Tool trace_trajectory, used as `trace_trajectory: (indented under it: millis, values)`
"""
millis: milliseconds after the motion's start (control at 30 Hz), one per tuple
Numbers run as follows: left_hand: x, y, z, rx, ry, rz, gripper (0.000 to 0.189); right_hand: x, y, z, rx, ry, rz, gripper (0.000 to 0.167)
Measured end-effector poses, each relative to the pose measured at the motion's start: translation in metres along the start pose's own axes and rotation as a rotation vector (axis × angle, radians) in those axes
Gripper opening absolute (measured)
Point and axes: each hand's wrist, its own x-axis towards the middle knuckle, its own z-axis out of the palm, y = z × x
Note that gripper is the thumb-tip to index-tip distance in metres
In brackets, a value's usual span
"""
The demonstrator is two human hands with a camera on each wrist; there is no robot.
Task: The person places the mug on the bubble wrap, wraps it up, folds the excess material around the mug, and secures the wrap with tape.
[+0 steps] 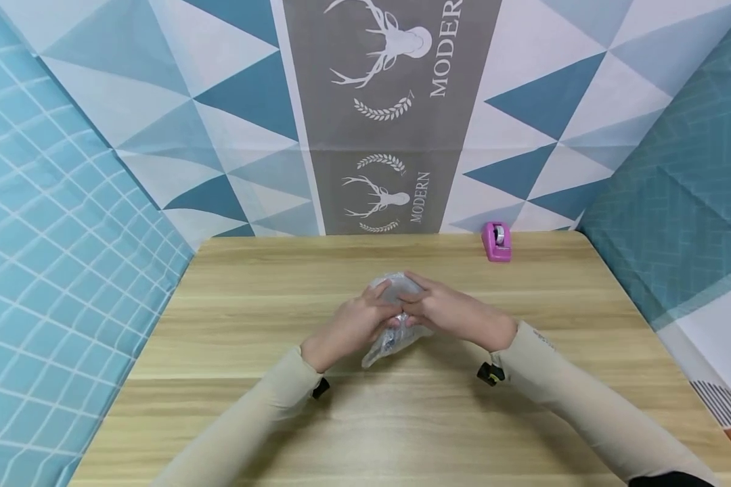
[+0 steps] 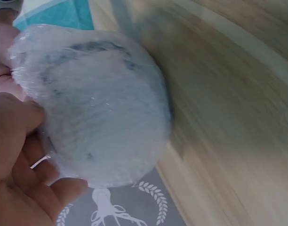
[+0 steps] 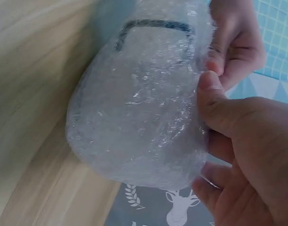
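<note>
Both hands hold a rounded object in clear bubble wrap (image 1: 396, 338) above the middle of the wooden table. Through the cloudy wrap (image 3: 134, 108) a dark curved line shows, but what is inside cannot be made out. My left hand (image 1: 356, 321) grips its edge from the left, thumb on one face and fingers behind, as the left wrist view shows on the wrapped bundle (image 2: 101, 108). From the other side my right hand (image 1: 453, 311) pinches the same edge, its thumb (image 3: 212, 89) close to the left hand's fingertips.
A pink tape dispenser (image 1: 497, 242) stands near the table's back right edge. The wooden table (image 1: 250, 406) meets a patterned wall covering (image 1: 378, 135) at the back. Blue tiled sheets hang left (image 1: 49, 223) and right (image 1: 694, 176).
</note>
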Motion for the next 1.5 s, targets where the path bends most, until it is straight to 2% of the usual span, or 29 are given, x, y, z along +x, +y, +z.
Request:
trace_trajectory:
  millis: [133, 300, 433, 567, 700, 800, 900, 1000, 1067, 1200, 1300, 1400, 1500]
  values:
    - [-0.001, -0.001, 0.001, 0.124, 0.068, 0.089, 0.017, 0.003, -0.003, 0.001, -0.072, 0.033, -0.028, 0.031]
    - [-0.003, -0.002, 0.004, 0.256, 0.127, 0.179, 0.018, 0.007, -0.008, 0.003, -0.129, 0.074, -0.032, 0.012]
    - [-0.004, -0.003, 0.005, 0.337, 0.152, 0.221, 0.017, 0.008, -0.012, 0.006, -0.238, 0.058, -0.002, 0.023]
    - [-0.005, -0.003, 0.005, 0.379, 0.153, 0.243, 0.016, 0.007, -0.014, 0.009, -0.223, 0.049, 0.057, 0.021]
    - [-0.004, -0.003, 0.006, 0.346, 0.147, 0.239, 0.017, 0.003, -0.013, 0.011, -0.135, 0.050, 0.117, 0.016]
    - [-0.002, -0.001, 0.005, 0.261, 0.126, 0.195, 0.018, 0.000, -0.010, 0.012, -0.067, 0.063, 0.128, 0.014]
    - [-0.001, 0.001, 0.003, 0.137, 0.085, 0.123, 0.020, -0.005, -0.006, 0.015, -0.014, 0.081, 0.116, 0.012]
    - [0.001, 0.002, 0.000, 0.033, 0.051, 0.065, 0.023, -0.009, -0.003, 0.017, 0.058, 0.095, 0.134, 0.022]
    - [0.000, 0.002, -0.001, -0.041, 0.056, 0.046, 0.028, -0.012, -0.003, 0.018, 0.134, 0.103, 0.180, 0.029]
    - [-0.004, 0.000, 0.000, -0.165, 0.155, 0.048, 0.040, -0.019, -0.001, 0.019, 0.274, 0.166, 0.284, 0.039]
    - [-0.009, 0.001, 0.002, -0.189, 0.258, 0.025, 0.040, -0.022, 0.003, 0.020, 0.335, 0.251, 0.343, 0.041]
    - [-0.016, 0.007, 0.005, -0.227, 0.339, -0.090, 0.038, -0.025, 0.008, 0.021, 0.401, 0.313, 0.398, 0.045]
    - [-0.026, 0.018, 0.009, -0.370, 0.394, -0.290, 0.044, -0.027, 0.012, 0.025, 0.525, 0.323, 0.488, 0.049]
